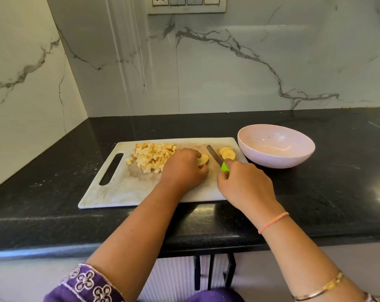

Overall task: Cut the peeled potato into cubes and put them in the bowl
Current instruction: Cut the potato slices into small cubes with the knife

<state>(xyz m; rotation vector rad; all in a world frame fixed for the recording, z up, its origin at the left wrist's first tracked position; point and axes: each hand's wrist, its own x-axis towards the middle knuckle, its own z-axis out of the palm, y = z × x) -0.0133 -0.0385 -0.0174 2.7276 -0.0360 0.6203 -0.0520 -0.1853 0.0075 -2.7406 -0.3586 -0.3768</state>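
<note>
Black speckled counter (315, 192) runs beneath marble-veined wall tiles (228, 73), and on it we have a white cutting board (123, 188) with a slot handle at its left end. Our left hand (182, 168) rests near the board's middle, fingers curled down over the remaining potato chunk (203, 160) and pinning it to the board. The chunk peeks out at the fingertips, on the hand's right side. Its cut face is pale yellow with a browner rim.

Our right hand (243, 186) is wrapped around the green handle of a small knife (216, 159). The blade points away from us and slightly left, just to the right of the chunk. We cannot tell whether it touches the potato. Beyond the blade, two round potato slices (227, 153) lie overlapping near the board's right edge.

Left of our left hand sits a loose heap of potato cubes (153, 158), small and uneven, yellow with browned faces, a few strays at its left edge. A pale pink bowl (271, 159) stands on the counter just beside the board's right end.
</note>
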